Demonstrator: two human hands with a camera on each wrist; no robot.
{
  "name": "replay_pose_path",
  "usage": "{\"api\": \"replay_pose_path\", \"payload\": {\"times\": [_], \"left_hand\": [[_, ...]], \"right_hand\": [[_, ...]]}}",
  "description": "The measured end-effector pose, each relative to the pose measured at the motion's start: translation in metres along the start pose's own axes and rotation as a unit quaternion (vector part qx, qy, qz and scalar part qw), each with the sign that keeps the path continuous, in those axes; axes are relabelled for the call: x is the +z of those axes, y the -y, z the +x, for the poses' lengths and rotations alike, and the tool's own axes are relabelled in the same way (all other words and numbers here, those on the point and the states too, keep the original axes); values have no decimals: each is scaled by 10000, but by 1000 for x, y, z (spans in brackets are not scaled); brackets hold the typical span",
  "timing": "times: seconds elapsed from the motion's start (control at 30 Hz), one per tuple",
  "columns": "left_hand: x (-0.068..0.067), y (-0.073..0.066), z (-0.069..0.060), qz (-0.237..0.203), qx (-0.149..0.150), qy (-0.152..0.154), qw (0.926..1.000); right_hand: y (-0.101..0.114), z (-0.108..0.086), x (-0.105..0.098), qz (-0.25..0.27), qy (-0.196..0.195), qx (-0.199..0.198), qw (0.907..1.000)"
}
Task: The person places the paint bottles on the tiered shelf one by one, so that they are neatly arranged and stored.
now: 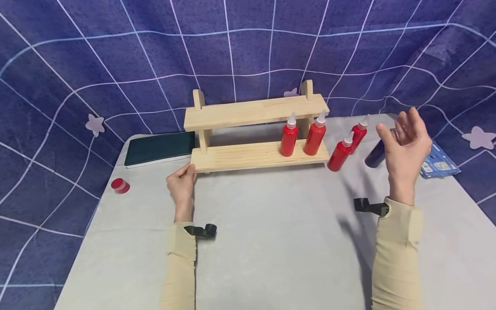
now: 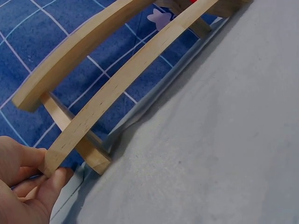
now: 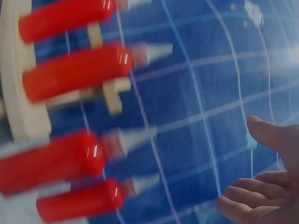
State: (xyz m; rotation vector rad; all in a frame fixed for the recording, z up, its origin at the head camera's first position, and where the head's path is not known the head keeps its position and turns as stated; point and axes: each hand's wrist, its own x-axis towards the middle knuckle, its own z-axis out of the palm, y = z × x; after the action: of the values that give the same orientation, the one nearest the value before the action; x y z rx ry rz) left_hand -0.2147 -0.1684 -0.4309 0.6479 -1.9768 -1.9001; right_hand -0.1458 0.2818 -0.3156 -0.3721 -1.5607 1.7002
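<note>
My left hand [image 1: 182, 183] pinches the left front end of the lower board of a two-tier wooden rack [image 1: 236, 156]. In the left wrist view, thumb and fingers grip the board's end [image 2: 56, 156]. Two red squeeze bottles with pointed nozzles stand on that board's right part, a left one [image 1: 288, 140] and a right one [image 1: 315, 138]. Right of the rack, two more red bottles, a nearer one [image 1: 339, 156] and a farther one [image 1: 358, 134], stand on the table. My right hand [image 1: 407, 148] is raised, thumb and fingers apart, holding nothing. It partly hides a dark blue bottle [image 1: 374, 157].
A dark green flat case [image 1: 160, 148] lies left of the rack. Nearer the table's left edge is a small red-lidded jar [image 1: 120, 185]. A blue packet [image 1: 439, 161] lies at the right, beyond my right hand. A blue gridded cloth [image 1: 248, 51] hangs behind the white table [image 1: 279, 232].
</note>
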Motion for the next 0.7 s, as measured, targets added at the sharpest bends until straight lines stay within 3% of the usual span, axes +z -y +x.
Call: {"api": "replay_pose_path", "payload": {"times": [0.23,0.57,0.7], "left_hand": [[-4,0,1,15,62,-4,10000],[-4,2,1,9,19,-47,10000],[-1,0,0,5,0,-45,10000]], "right_hand": [[-27,21,-22,-108,-510,658,9965],[-88,39,-39,-835,-120,1337,9874],[-105,40,-42,-1235,-18,1389,9826]]}}
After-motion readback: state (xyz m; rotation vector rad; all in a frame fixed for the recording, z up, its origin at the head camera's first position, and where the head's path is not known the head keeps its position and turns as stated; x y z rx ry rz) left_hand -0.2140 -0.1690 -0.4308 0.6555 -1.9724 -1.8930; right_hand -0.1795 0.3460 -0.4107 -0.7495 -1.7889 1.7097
